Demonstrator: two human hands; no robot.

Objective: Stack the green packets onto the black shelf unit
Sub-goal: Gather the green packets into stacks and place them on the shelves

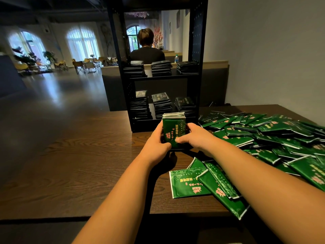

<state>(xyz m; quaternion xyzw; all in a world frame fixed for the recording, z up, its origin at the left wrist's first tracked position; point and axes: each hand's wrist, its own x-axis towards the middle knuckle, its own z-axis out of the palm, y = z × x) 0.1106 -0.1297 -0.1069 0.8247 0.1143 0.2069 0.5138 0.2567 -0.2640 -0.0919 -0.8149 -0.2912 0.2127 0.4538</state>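
While both hands press in from the sides, the left hand (159, 138) and right hand (194, 137) are closed round a bundle (174, 131) of green packets, held just above the table (79, 155) in front of the shelf (195, 50). Light, soft and probably slick in their glossy wrap, these packets would likely slide apart unless squeezed at the long edges. Each is flat, dark green, with pale scrollwork and pink print. Loose packets (263, 136) heap toward the table's right edge.
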